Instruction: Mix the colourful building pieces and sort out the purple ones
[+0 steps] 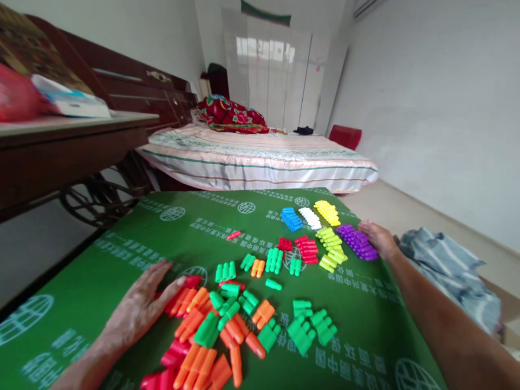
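Note:
A green printed board [182,238] carries many small plastic pegs. My left hand [140,306] lies flat with fingers spread, its tips on the mixed pile of orange, green and red pegs [219,330] near me. My right hand [379,238] reaches to the far right and touches the row of purple pegs [357,242]; its fingers look loosely stretched. Sorted rows lie beside it: yellow-green pegs [331,248], red pegs [307,249], blue pegs [291,218], white pegs [310,217] and yellow pegs [327,212].
A dark wooden desk [60,146] with a book and a red bag stands at the left. A bed [260,157] with a flowered blanket lies behind the board. Blue-grey cloth [450,271] sits at the right by my arm. A red box [345,135] stands near the wall.

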A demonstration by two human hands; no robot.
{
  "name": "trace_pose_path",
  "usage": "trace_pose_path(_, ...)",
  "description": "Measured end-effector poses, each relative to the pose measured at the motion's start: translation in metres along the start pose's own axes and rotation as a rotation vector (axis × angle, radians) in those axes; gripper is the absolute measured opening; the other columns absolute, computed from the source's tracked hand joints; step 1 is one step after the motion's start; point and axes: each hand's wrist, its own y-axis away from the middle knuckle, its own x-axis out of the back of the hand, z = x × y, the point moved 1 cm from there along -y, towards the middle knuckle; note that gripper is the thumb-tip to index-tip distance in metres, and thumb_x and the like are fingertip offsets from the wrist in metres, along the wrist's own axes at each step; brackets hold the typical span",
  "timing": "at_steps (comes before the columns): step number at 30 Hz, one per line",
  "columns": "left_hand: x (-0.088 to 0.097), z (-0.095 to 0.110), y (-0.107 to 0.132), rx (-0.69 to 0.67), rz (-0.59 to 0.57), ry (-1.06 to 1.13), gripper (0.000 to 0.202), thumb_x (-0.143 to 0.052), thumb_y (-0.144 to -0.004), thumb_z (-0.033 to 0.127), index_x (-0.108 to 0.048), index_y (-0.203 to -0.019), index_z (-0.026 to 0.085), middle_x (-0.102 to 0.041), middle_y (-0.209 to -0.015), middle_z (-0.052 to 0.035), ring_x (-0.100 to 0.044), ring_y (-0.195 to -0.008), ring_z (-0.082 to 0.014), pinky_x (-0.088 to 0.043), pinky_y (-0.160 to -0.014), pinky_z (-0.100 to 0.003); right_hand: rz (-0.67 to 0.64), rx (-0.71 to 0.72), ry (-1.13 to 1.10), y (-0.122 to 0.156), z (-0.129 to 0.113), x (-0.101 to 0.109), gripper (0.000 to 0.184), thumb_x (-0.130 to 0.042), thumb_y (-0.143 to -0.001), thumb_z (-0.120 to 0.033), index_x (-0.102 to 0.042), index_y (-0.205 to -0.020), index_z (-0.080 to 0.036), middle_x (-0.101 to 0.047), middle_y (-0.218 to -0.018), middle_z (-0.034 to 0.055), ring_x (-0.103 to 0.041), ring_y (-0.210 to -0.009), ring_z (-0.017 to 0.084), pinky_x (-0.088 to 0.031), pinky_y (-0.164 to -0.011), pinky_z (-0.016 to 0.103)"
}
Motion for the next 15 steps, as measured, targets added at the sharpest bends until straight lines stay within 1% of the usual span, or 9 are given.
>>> trace_pose_path(1,0.001,0.003,-0.01,-0.002,-0.056,0.055,0.062,-0.023,-0.088,0.063,-0.05,-0.128,0.024,-0.051,-0.136,-0.0021,-0.047,-0.127,-0.021,-0.043,-0.105,-0.037,-0.031,-0.006,-0.015,-0.001,0.003,-0.004,0.028,-0.062,-0.072,-0.047,-0.072,-0.075,-0.02,-0.075,-0.088,0.0123,-0.07,-0.092,0.025,-0.054,-0.087,0.039)
trace_pose_path(2,0.001,0.007,-0.022,0.001,-0.1,0.106,0.063,-0.024,-0.088,0.064,-0.047,-0.132,0.025,-0.048,-0.138,-0.0016,-0.045,-0.129,-0.0212,-0.041,-0.107,-0.038,-0.063,-0.013,-0.021,-0.003,0.005,-0.008,0.029,-0.063,-0.073,-0.047,-0.073,-0.076,-0.02,-0.075,-0.092,0.0121,-0.07,-0.095,0.025,-0.054,-0.088,0.038)
trace_pose_path(4,-0.002,0.017,-0.048,-0.007,-0.196,0.199,0.072,-0.027,-0.085,0.069,-0.044,-0.135,0.02,-0.044,-0.142,-0.0055,-0.041,-0.132,-0.0232,-0.037,-0.11,-0.038,-0.125,-0.02,-0.001,-0.003,0.008,-0.013,0.029,-0.064,-0.072,-0.047,-0.075,-0.081,-0.022,-0.075,-0.097,0.0101,-0.069,-0.098,0.025,-0.053,-0.091,0.038)
trace_pose_path(5,-0.005,0.023,-0.062,-0.009,-0.232,0.237,0.078,-0.028,-0.081,0.074,-0.046,-0.133,0.018,-0.043,-0.142,-0.0083,-0.04,-0.132,-0.0252,-0.036,-0.111,-0.039,-0.156,-0.019,0.019,-0.002,0.009,-0.014,0.03,-0.066,-0.071,-0.047,-0.076,-0.084,-0.023,-0.075,-0.098,0.0088,-0.068,-0.099,0.025,-0.052,-0.093,0.039)
trace_pose_path(6,-0.01,0.03,-0.077,-0.023,-0.276,0.272,0.081,-0.028,-0.08,0.076,-0.047,-0.133,0.018,-0.042,-0.143,-0.0088,-0.038,-0.134,-0.0258,-0.033,-0.112,-0.04,-0.185,-0.017,0.041,-0.001,0.009,-0.015,0.03,-0.067,-0.071,-0.048,-0.076,-0.086,-0.023,-0.075,-0.099,0.0076,-0.068,-0.101,0.026,-0.051,-0.095,0.04)
trace_pose_path(9,-0.03,0.053,-0.116,-0.047,-0.352,0.359,0.089,-0.034,-0.075,0.081,-0.043,-0.137,0.017,-0.031,-0.149,-0.0097,-0.025,-0.14,-0.0272,-0.021,-0.118,-0.044,-0.242,-0.008,0.065,0.011,0.007,-0.02,0.032,-0.069,-0.069,-0.049,-0.077,-0.089,-0.025,-0.075,-0.1,0.0065,-0.067,-0.102,0.027,-0.049,-0.097,0.04)
trace_pose_path(10,-0.038,0.061,-0.127,-0.066,-0.377,0.386,0.09,-0.037,-0.074,0.081,-0.042,-0.137,0.018,-0.031,-0.15,-0.0102,-0.022,-0.141,-0.0271,-0.018,-0.119,-0.045,-0.26,-0.008,0.062,0.017,0.005,-0.023,0.033,-0.07,-0.068,-0.049,-0.077,-0.09,-0.025,-0.074,-0.101,0.0066,-0.067,-0.102,0.027,-0.049,-0.097,0.04)
trace_pose_path(12,-0.051,0.076,-0.142,-0.123,-0.432,0.45,0.089,-0.044,-0.073,0.08,-0.044,-0.135,0.017,-0.034,-0.148,-0.0123,-0.025,-0.14,-0.0271,-0.017,-0.119,-0.049,-0.301,-0.001,0.051,0.031,0.001,-0.031,0.036,-0.071,-0.067,-0.05,-0.077,-0.092,-0.025,-0.074,-0.103,0.0066,-0.067,-0.102,0.026,-0.048,-0.096,0.038)
trace_pose_path(15,-0.061,0.093,-0.149,-0.196,-0.491,0.538,0.084,-0.051,-0.071,0.08,-0.054,-0.125,0.016,-0.043,-0.142,-0.013,-0.029,-0.139,-0.0264,-0.015,-0.119,-0.05,-0.355,0.02,0.032,0.054,-0.008,-0.047,0.04,-0.073,-0.066,-0.053,-0.077,-0.092,-0.024,-0.074,-0.104,0.0066,-0.067,-0.1,0.025,-0.049,-0.095,0.037)
